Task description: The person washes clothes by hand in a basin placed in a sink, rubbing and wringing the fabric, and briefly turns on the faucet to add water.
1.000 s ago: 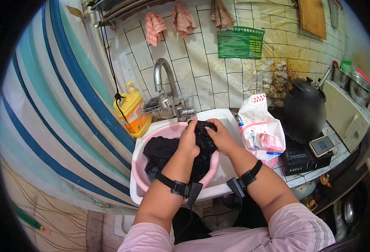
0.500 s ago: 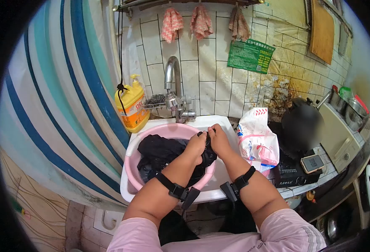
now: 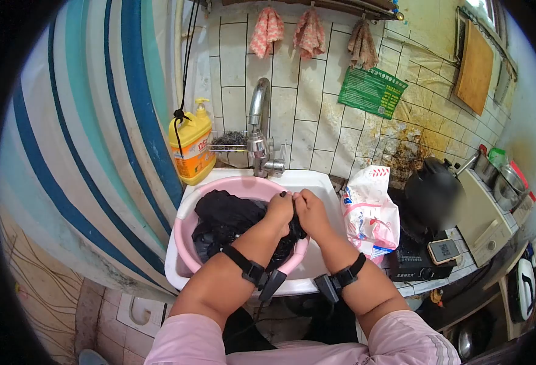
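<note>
A wet black cloth (image 3: 228, 213), seemingly a garment, lies bunched in water inside a pink basin (image 3: 182, 237). The basin stands in a white sink (image 3: 324, 255). My left hand (image 3: 281, 210) is closed on a bunch of the cloth above the basin's right side. Close beside it, my right hand (image 3: 307, 208) grips the same cloth, knuckles almost touching the left. Part of the cloth hangs below both hands toward the basin's right rim. The fingertips are largely hidden by the hands themselves.
Behind the basin rises a chrome faucet (image 3: 259, 131). A yellow detergent jug (image 3: 193, 149) stands at the sink's back left corner. To the right are a white and pink plastic bag (image 3: 371, 213), a stove (image 3: 417, 264) with a dark pot (image 3: 432, 188), and a phone-like device (image 3: 444, 250).
The camera view has tilted and shifted slightly. Both hands keep hold of the cloth; they sit a little lower and closer together at the fingers.
</note>
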### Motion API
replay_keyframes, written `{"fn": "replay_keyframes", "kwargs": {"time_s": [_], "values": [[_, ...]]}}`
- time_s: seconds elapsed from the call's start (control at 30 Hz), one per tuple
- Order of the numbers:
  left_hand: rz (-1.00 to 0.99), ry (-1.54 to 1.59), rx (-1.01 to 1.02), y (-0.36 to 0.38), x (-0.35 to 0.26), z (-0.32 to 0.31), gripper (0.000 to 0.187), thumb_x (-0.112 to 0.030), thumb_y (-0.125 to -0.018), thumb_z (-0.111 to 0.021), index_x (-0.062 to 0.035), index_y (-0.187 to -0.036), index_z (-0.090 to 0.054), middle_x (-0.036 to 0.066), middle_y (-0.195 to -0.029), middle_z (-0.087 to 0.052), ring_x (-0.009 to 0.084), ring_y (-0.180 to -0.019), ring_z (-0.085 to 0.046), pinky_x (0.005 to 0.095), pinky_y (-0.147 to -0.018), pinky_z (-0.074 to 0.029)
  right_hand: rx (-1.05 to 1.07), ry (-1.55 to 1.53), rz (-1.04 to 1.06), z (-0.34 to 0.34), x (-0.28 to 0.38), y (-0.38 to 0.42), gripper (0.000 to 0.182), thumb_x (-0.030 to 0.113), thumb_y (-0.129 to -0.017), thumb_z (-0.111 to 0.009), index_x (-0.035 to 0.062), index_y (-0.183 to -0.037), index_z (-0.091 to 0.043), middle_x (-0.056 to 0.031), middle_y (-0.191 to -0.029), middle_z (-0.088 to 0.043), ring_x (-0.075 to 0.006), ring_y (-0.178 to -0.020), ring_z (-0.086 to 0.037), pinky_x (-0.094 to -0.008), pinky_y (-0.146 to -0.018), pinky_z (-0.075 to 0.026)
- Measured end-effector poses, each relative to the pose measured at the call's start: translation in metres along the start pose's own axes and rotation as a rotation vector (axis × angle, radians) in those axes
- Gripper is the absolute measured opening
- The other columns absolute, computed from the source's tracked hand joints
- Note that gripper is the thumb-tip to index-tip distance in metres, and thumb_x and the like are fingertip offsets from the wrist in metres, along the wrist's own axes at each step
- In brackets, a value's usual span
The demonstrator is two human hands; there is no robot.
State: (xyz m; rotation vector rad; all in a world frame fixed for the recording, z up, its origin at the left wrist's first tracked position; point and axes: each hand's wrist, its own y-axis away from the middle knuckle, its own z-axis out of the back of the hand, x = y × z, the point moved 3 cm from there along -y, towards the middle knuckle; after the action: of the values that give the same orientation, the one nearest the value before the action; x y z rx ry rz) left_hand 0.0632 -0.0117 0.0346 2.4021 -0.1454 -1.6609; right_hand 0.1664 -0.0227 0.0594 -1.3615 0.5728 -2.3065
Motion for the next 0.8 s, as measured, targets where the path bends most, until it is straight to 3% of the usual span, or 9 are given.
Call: {"fn": "replay_keyframes", "kwargs": {"time_s": [0.03,0.07,0.13,0.27,0.33,0.4,0.53,0.73,0.8], "values": [[0.039,-0.015,0.033,0.006,-0.002,-0.005,0.031,-0.029,-0.098,-0.041,-0.0031,-0.111,-0.052,0.014,-0.099,-0.060,0.0264,-0.084,-0.063,0.0417,-0.064,-0.052,-0.064,0.025,-0.043,0.000,-0.010,-0.005,0.027,0.023,-0.094,-0.051,-0.0007,-0.082,-0.052,-0.0213,-0.068,-0.052,-0.0292,-0.061,-0.051,-0.0388,-0.062,-0.043],[0.040,-0.014,0.036,0.012,-0.005,-0.008,0.031,-0.029,-0.098,-0.041,-0.0031,-0.111,-0.052,0.014,-0.099,-0.060,0.0264,-0.084,-0.063,0.0417,-0.064,-0.052,-0.065,0.027,-0.044,0.000,-0.020,-0.009,0.027,0.023,-0.094,-0.051,-0.0007,-0.082,-0.052,-0.0213,-0.068,-0.052,-0.0292,-0.061,-0.051,-0.0388,-0.062,-0.043],[0.064,-0.042,0.090,0.025,-0.011,-0.016,0.033,-0.028,-0.097,-0.042,0.0005,-0.109,-0.052,0.016,-0.095,-0.060,0.0262,-0.077,-0.064,0.0413,-0.061,-0.053,-0.042,0.023,-0.169,0.001,-0.035,-0.014,0.026,0.024,-0.095,-0.049,-0.0002,-0.086,-0.052,-0.0230,-0.070,-0.053,-0.0341,-0.064,-0.052,-0.0403,-0.062,-0.043],[0.114,0.063,0.132,0.016,-0.007,-0.013,0.036,-0.030,-0.097,-0.043,0.0035,-0.109,-0.051,0.018,-0.097,-0.060,0.0274,-0.079,-0.064,0.0417,-0.063,-0.054,-0.149,-0.073,-0.088,-0.002,-0.036,-0.010,0.023,0.023,-0.096,-0.048,0.0004,-0.090,-0.051,-0.0244,-0.072,-0.054,-0.0402,-0.065,-0.052,-0.0418,-0.063,-0.042],[0.098,0.055,0.057,0.012,-0.007,-0.009,0.039,-0.032,-0.097,-0.044,0.0038,-0.110,-0.051,0.018,-0.101,-0.060,0.0283,-0.081,-0.064,0.0402,-0.065,-0.054,-0.031,0.038,-0.071,0.002,-0.016,-0.005,0.025,0.026,-0.095,-0.048,0.0010,-0.091,-0.048,-0.0287,-0.077,-0.058,-0.0465,-0.078,-0.056,-0.0464,-0.066,-0.044],[0.072,0.028,0.043,-0.008,0.008,0.002,0.041,-0.035,-0.098,-0.042,0.0024,-0.112,-0.052,0.017,-0.104,-0.060,0.0278,-0.085,-0.064,0.0389,-0.068,-0.054,-0.004,0.033,-0.063,0.009,0.009,0.004,0.024,0.026,-0.095,-0.049,0.0022,-0.090,-0.048,-0.0279,-0.078,-0.058,-0.0470,-0.078,-0.056,-0.0486,-0.066,-0.044],[0.114,0.055,0.144,0.013,-0.003,-0.007,0.042,-0.039,-0.096,-0.041,-0.0027,-0.115,-0.054,0.014,-0.103,-0.062,0.0248,-0.088,-0.064,0.0368,-0.073,-0.052,0.008,0.030,0.177,0.013,0.032,0.012,0.026,0.026,-0.095,-0.049,0.0018,-0.086,-0.048,-0.0268,-0.076,-0.058,-0.0465,-0.075,-0.057,-0.0505,-0.065,-0.043],[0.094,-0.201,0.103,0.036,-0.014,-0.018,0.044,-0.037,-0.095,-0.045,0.0019,-0.114,-0.054,0.015,-0.094,-0.064,0.0242,-0.080,-0.064,0.0366,-0.066,-0.052,-0.079,0.042,-0.100,0.007,-0.034,-0.013,0.031,0.027,-0.097,-0.045,-0.0004,-0.083,-0.048,-0.0290,-0.078,-0.057,-0.0486,-0.079,-0.054,-0.0497,-0.068,-0.042],[0.024,-0.133,0.181,0.029,-0.010,-0.016,0.044,-0.036,-0.095,-0.046,0.0034,-0.114,-0.053,0.015,-0.095,-0.063,0.0245,-0.078,-0.064,0.0379,-0.063,-0.052,-0.095,-0.006,-0.086,0.004,-0.039,-0.011,0.031,0.026,-0.097,-0.045,-0.0015,-0.083,-0.047,-0.0283,-0.074,-0.053,-0.0458,-0.069,-0.050,-0.0467,-0.063,-0.040]]}}
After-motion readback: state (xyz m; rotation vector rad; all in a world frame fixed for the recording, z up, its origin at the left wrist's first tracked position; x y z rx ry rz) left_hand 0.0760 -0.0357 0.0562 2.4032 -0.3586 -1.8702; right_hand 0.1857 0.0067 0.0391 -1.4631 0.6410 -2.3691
